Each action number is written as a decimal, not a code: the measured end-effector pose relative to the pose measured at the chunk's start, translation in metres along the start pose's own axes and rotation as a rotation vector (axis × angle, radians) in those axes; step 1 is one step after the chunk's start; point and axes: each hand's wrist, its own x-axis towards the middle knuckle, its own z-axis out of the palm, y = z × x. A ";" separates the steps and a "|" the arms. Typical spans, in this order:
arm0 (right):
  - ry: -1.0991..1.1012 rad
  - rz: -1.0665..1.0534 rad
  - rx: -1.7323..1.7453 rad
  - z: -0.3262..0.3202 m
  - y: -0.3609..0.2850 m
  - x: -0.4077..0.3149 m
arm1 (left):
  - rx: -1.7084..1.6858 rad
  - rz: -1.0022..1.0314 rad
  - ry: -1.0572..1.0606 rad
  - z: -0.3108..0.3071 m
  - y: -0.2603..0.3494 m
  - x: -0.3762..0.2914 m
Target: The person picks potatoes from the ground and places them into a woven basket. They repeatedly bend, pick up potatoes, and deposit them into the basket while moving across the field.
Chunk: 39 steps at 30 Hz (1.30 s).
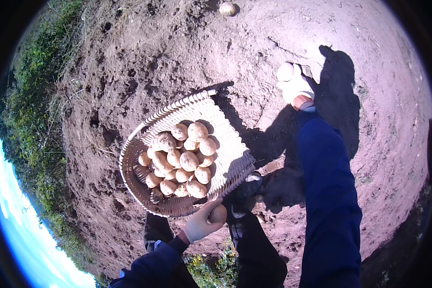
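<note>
A woven wicker basket [234, 144], open on one side, lies on the soil with a heap of potatoes [189, 161] in it. My left hand [201, 223], in a light knitted glove, holds a potato [218, 214] just beyond the basket's near rim. My right hand [296, 86], in a white glove, is stretched out to the upper right. Its fingers are around a pale, round potato [285, 72] close to the ground. The bright light washes out the detail there.
Another potato [227, 9] lies on the bare, lumpy soil [158, 54] at the top. Green plants [36, 82] line the left side, and more [216, 268] grow at the bottom. My shoe [250, 181] is beside the basket's corner. My shadow falls over the soil at the right.
</note>
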 end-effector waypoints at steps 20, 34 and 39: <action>-0.652 0.053 0.804 0.118 -0.131 -0.394 | -0.100 -0.199 0.510 -0.128 -0.062 -0.031; -0.347 0.108 0.521 0.076 -0.154 -0.538 | 0.019 -0.096 0.255 -0.300 -0.043 -0.165; -0.018 0.575 1.154 -0.007 -0.097 -0.638 | 0.048 -0.222 0.263 -0.367 -0.024 -0.234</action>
